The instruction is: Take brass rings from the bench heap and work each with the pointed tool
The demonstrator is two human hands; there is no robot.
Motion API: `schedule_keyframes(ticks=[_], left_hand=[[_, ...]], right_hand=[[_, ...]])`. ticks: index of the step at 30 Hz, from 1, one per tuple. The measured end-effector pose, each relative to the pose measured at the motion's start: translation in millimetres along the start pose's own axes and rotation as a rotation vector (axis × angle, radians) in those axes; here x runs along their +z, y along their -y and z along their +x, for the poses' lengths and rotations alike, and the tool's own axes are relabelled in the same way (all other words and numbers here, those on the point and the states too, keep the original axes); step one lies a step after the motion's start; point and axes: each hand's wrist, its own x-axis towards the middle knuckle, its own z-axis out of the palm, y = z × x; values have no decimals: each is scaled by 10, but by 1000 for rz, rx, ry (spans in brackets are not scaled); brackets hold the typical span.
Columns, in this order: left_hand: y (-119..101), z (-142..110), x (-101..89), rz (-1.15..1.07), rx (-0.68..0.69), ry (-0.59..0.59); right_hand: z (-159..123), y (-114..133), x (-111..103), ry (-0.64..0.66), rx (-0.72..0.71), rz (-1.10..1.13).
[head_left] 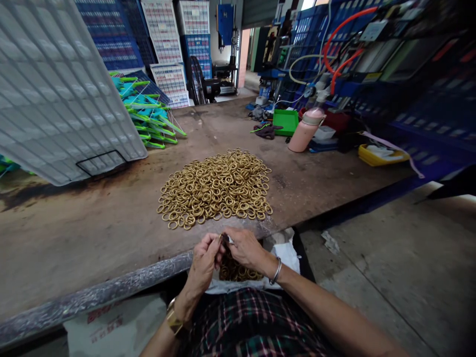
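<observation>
**Ring pinched at bench edge**

Both hands' fingers were closed on one small dark ring (225,239), left hand (204,263) meeting right hand (248,250) above the lap. Best practice, I judge: a steady fingertip grip. More brass rings (235,271) lay below; a glossy pile of rings (215,188) sat on the worn bench (92,233).

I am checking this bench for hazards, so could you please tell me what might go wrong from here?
1. The small ring piece is pinched between the left hand and right hand just past the table edge; a slip would likely drop it toward the lap or floor.
2. The brass ring pile lies loose near that edge, so a sleeve or elbow could sweep rings off.
3. The white crate leans tilted on the table and might slide.
</observation>
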Motion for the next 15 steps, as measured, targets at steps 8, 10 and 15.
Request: schedule_keyframes(ticks=[8,10,15], left_hand=[[23,9,-14,123,47,0],[9,-11,-6,128,67,-5],[-91,-156,73,70,64,75]], right_hand=[[8,-2,23,74,-1,-109],[12,-1,20,105,18,-134],[66,-47,-24,101,118,-233]])
